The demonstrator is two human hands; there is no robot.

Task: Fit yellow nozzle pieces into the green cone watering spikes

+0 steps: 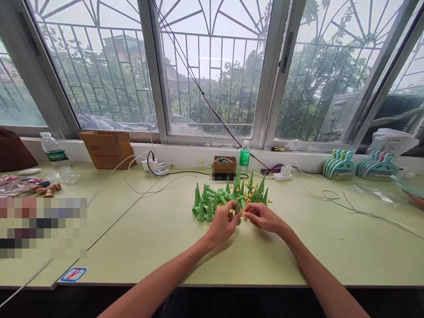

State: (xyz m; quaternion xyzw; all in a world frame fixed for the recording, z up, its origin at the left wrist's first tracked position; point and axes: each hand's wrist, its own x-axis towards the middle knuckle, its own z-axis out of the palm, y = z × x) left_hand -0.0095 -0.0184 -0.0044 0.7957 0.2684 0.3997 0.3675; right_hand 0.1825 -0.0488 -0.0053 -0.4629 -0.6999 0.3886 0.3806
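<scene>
Over the pale green table, my left hand is closed around a green plastic watering spike, which points upward. Close beside it, my right hand pinches a small yellow plastic piece against the spike's side; the fingers partly hide where the two meet. A pile of similar green spikes lies and stands just beyond both hands. Some spikes on the right side of the pile have yellow pieces sticking out of them, and more small yellow parts lie among them.
Behind the pile are a small cardboard box and a green-labelled bottle. A larger carton stands at the back left. Power strips and cables run along the window side. Bundled hangers stand at the right.
</scene>
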